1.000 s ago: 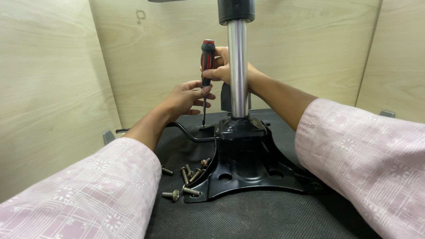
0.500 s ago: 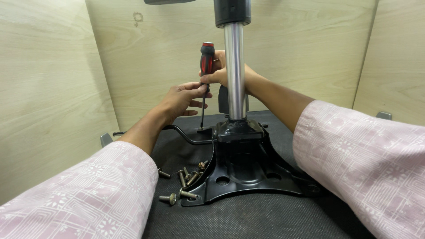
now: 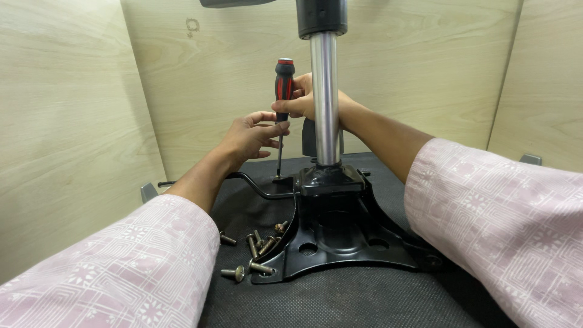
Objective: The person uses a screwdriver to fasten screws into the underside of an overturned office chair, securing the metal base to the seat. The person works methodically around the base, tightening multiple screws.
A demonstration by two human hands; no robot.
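Right hand (image 3: pixel 306 100): fingers wrapped round the red-and-black handle of a screwdriver (image 3: pixel 283 85), held upright just left of the chrome column (image 3: pixel 325 97). Tip down on the black lever (image 3: pixel 258 185) beside the column's foot. Left hand (image 3: pixel 249 136): fingers loosely curled at the screwdriver shaft, pinching it lightly. Column stands on a black metal plate (image 3: pixel 340 240) on dark fabric. Loose bolts (image 3: pixel 255 252) lie at the plate's left edge

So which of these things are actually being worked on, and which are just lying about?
In use:
- screwdriver, gripped at its handle by the right hand
- left hand, fingers at its shaft
- black metal plate with the chrome column

Lying about:
- loose bolts on the black mat
- wooden panels
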